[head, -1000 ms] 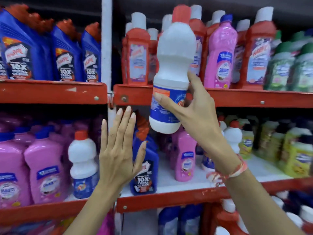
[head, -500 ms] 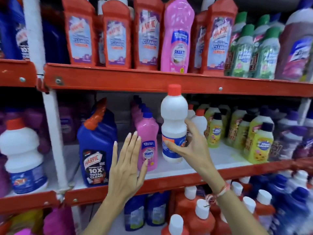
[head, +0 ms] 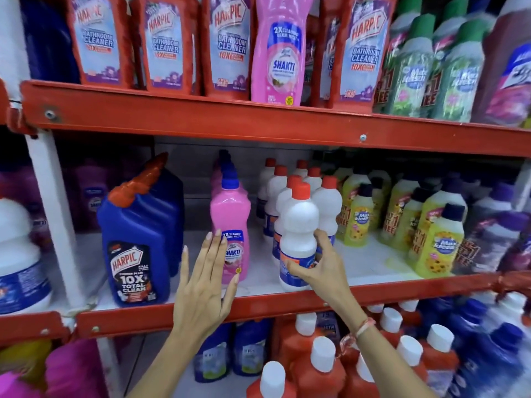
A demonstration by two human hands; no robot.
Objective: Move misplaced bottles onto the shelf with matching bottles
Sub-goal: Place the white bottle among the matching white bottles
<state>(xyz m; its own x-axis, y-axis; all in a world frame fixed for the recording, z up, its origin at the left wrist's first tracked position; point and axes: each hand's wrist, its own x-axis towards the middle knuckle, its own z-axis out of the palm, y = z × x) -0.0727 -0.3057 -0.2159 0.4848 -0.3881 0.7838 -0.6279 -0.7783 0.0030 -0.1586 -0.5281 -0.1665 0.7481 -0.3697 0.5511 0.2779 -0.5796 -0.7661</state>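
My right hand [head: 319, 271] grips a white bottle with a red cap [head: 298, 225] around its lower label. The bottle stands upright at the front of the middle shelf [head: 287, 304], right before several matching white bottles [head: 327, 202]. My left hand [head: 205, 285] is flat with fingers spread, holding nothing, its fingertips in front of a pink Shakti bottle [head: 230, 214] on the same shelf. On the top shelf another pink Shakti bottle [head: 280, 50] stands among red Harpic bathroom cleaner bottles [head: 94, 41].
A blue Harpic jug [head: 138, 248] stands left of the pink bottle. Yellow-green bottles [head: 436, 245] fill the middle shelf's right side. A white upright post [head: 54, 219] divides the bays. Red and blue bottles [head: 324, 366] crowd the lower shelf.
My right hand brought the white bottle down from the top shelf level to the middle shelf's front, before the matching white bottles. My left hand stayed open, now nearer the pink bottle.
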